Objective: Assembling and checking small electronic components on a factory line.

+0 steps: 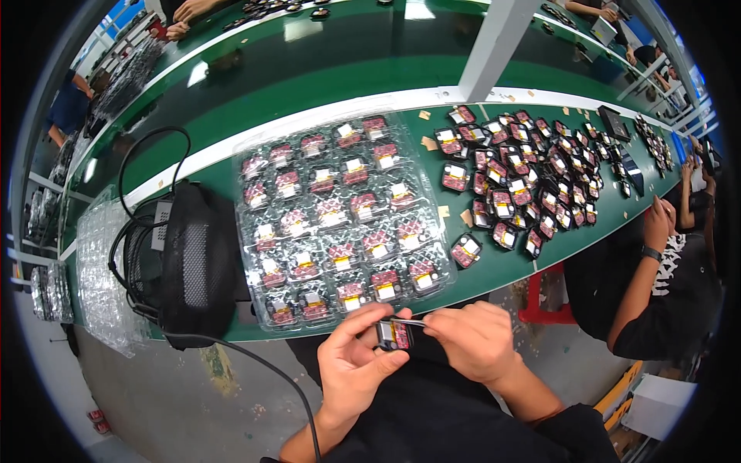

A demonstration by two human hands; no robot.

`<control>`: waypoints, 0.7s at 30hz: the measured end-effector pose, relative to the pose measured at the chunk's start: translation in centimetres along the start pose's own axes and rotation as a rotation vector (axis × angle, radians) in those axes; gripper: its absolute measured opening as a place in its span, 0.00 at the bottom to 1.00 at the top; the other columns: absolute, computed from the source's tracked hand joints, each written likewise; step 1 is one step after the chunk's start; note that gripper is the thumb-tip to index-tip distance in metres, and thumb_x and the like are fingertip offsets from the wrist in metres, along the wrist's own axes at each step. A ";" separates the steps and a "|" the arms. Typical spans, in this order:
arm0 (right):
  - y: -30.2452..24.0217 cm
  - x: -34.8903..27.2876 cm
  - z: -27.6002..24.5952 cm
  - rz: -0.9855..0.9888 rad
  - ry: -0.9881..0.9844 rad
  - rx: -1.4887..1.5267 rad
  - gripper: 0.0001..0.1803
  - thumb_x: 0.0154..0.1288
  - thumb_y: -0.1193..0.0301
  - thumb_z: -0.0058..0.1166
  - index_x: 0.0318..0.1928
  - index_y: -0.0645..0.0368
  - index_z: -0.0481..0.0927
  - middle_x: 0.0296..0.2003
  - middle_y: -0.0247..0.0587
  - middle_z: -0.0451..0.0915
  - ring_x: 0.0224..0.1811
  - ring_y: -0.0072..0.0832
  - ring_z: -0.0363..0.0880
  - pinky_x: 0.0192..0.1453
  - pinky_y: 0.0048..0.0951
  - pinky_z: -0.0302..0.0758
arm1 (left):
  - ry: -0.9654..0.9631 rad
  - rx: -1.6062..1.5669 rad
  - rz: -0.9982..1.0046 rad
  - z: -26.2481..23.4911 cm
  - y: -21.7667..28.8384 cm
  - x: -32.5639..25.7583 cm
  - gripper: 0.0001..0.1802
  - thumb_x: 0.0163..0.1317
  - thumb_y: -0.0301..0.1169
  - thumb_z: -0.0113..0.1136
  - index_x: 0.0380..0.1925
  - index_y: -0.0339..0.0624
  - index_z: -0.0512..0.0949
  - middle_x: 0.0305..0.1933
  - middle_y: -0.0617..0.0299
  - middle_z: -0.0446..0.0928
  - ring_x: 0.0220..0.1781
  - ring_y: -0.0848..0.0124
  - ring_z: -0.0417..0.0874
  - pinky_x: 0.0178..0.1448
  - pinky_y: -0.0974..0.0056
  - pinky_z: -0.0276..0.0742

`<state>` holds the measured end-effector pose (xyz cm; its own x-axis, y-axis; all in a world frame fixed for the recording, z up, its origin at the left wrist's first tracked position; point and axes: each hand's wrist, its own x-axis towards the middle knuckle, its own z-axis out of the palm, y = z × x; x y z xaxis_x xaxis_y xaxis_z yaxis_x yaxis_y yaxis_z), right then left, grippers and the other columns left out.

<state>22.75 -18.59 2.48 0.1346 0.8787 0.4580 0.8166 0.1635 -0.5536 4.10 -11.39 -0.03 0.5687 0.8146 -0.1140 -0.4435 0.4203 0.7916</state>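
Observation:
My left hand (351,363) grips a small black square part with a red and yellow face (394,335) just off the table's near edge. My right hand (472,339) pinches a thin strip at the part's right side with fingertips closed. Directly beyond the hands lies a clear plastic tray (251,255), its pockets filled with several of the same parts. To the right of the tray, a loose heap of these parts (532,181) spreads over the green table (324,62).
A black mesh pouch (193,262) with a looped cable sits left of the tray. Stacked empty clear trays (100,270) lie at the far left. Another person's arm with a wristwatch (652,251) reaches in at the right. A white post (494,42) rises from the table's middle.

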 end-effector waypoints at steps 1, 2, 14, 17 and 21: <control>0.4 -0.1 -0.3 0.032 0.000 0.068 0.11 0.54 0.80 0.71 0.38 0.61 0.85 0.33 0.41 0.88 0.27 0.35 0.84 0.30 0.31 0.76 | -0.022 0.017 -0.016 -0.3 0.2 -0.2 0.32 0.56 0.09 0.71 0.61 0.30 0.74 0.69 0.45 0.68 0.68 0.47 0.79 0.66 0.53 0.84; 0.7 -0.1 -0.8 0.068 -0.001 0.126 0.11 0.54 0.81 0.71 0.38 0.60 0.85 0.33 0.41 0.88 0.29 0.37 0.85 0.32 0.31 0.77 | -0.019 0.022 -0.012 -0.4 0.5 -0.2 0.32 0.56 0.09 0.71 0.61 0.30 0.74 0.69 0.45 0.68 0.68 0.47 0.79 0.66 0.53 0.84; 5.1 -0.2 -2.0 0.423 0.220 -0.137 0.11 0.64 0.83 0.64 0.46 0.65 0.81 0.43 0.48 0.80 0.33 0.37 0.82 0.31 0.32 0.76 | 0.486 1.514 0.558 -5.6 3.8 0.6 0.15 0.55 0.15 0.73 0.41 0.34 0.78 0.58 0.48 0.75 0.65 0.48 0.80 0.70 0.48 0.76; 5.7 -0.3 -1.4 0.372 0.168 -0.381 0.19 0.63 0.72 0.69 0.54 0.59 0.84 0.45 0.44 0.77 0.31 0.37 0.81 0.31 0.38 0.77 | 0.517 1.519 0.486 -6.0 3.7 0.5 0.12 0.53 0.24 0.77 0.38 0.34 0.85 0.52 0.51 0.82 0.66 0.45 0.80 0.75 0.36 0.66; 5.5 -0.6 -1.0 0.413 0.122 -0.362 0.24 0.57 0.66 0.76 0.54 0.58 0.85 0.46 0.41 0.76 0.29 0.34 0.80 0.30 0.38 0.77 | 0.498 1.655 0.509 -6.8 3.3 -0.1 0.14 0.52 0.25 0.77 0.40 0.36 0.88 0.52 0.52 0.83 0.68 0.44 0.79 0.76 0.35 0.64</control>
<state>27.73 -18.68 -0.14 0.5299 0.7757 0.3428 0.8201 -0.3659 -0.4399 -2.11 -7.33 -1.47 0.2336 0.8850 0.4027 0.7670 -0.4223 0.4831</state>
